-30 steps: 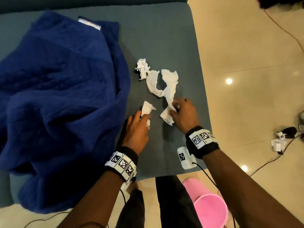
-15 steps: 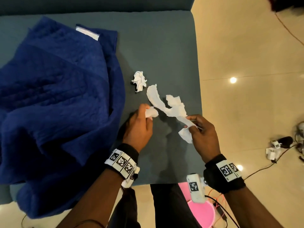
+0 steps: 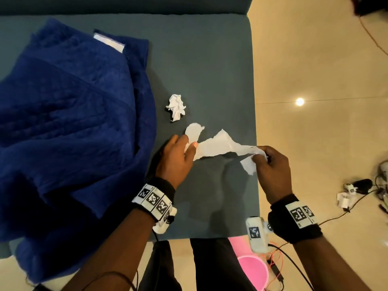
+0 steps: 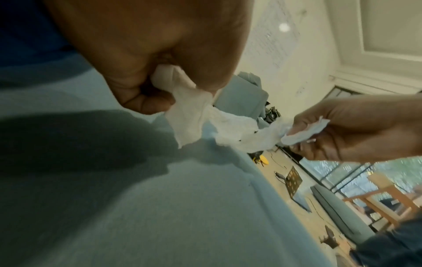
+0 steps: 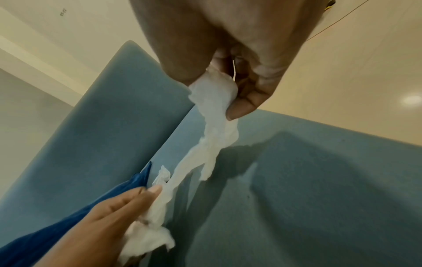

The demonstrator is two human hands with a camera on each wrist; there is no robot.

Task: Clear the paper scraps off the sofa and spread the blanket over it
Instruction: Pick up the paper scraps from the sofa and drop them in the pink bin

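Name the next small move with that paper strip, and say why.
Probably gather the long paper strip into the right hand, since both it and the left hand hold an end above the sofa, and a crumpled scrap remains.

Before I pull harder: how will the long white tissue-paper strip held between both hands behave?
Likely floppy: the long white tissue-paper strip sags between the left hand and right hand. Probably fragile: its edges look ragged, so a hard pull may tear it. Seemingly very light, so fingertip pinches hold it.
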